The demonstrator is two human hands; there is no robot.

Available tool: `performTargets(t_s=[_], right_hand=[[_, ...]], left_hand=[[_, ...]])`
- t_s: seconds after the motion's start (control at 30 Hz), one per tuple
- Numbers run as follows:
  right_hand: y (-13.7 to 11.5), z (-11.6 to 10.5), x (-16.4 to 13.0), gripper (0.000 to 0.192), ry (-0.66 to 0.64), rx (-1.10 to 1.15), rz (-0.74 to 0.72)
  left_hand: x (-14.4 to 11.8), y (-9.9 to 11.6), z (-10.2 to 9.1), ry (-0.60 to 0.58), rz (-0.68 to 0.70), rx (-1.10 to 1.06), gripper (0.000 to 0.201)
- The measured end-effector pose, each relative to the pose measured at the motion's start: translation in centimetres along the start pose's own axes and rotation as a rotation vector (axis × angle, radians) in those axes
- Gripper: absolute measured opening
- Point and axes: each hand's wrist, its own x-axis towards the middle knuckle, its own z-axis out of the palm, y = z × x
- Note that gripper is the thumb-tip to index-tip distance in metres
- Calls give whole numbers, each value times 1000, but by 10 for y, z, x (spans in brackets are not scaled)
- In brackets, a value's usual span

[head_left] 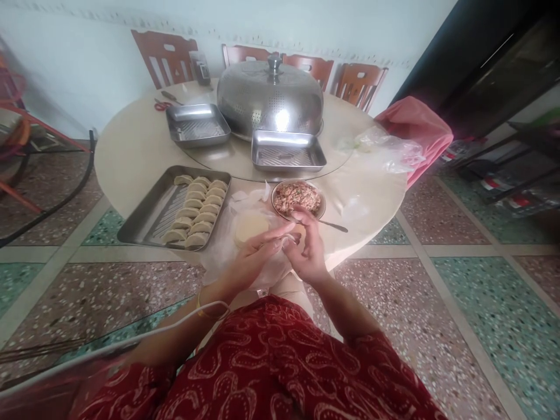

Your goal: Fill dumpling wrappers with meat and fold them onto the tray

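Filling bowl (298,198), spoon (326,223) ahead; dumpling tray (144,224) left; right table edge (371,204) open.

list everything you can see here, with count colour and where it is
dumplings: about a dozen, pale, in two rows on the near-left tray
trays: three, steel; near left, two further back
dome cover: one, steel, table centre
filling bowl: one, pinkish mince, before the hands
spoon: one, metal, right of bowl
wrapper stack: pale, on plastic
scissors: red handles, far left
chairs: brown, behind table
left hand, right hand: together pinching a wrapper
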Motion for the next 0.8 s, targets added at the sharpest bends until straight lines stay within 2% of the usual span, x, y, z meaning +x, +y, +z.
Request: performTargets(t_s=[0.1,0.17,0.3,0.43,0.5,0.6,0.7,0.8], right_hand=[[11,-2,3,29,-194,141,47],[16,-2,4,25,-247,243,33],[18,-1,6,20,-244,380,5],[11,2,5,18,-187,461,11],[7,2,4,18,-150,470,69],[2,4,-2,20,-95,503,217],[0,8,-9,25,-106,600,418],[0,13,-15,30,-153,679,570]], left_hand=[[1,-2,0,25,21,23,45],[1,-2,-1,43,38,63,49],[0,2,-2,34,7,141,59],[0,11,-7,-17,36,270,56],[0,17,-12,-25,88,323,50],[0,22,-18,32,146,437,37],[-2,21,-23,62,112,539,27],[-5,15,-26,58,68,549,25]])
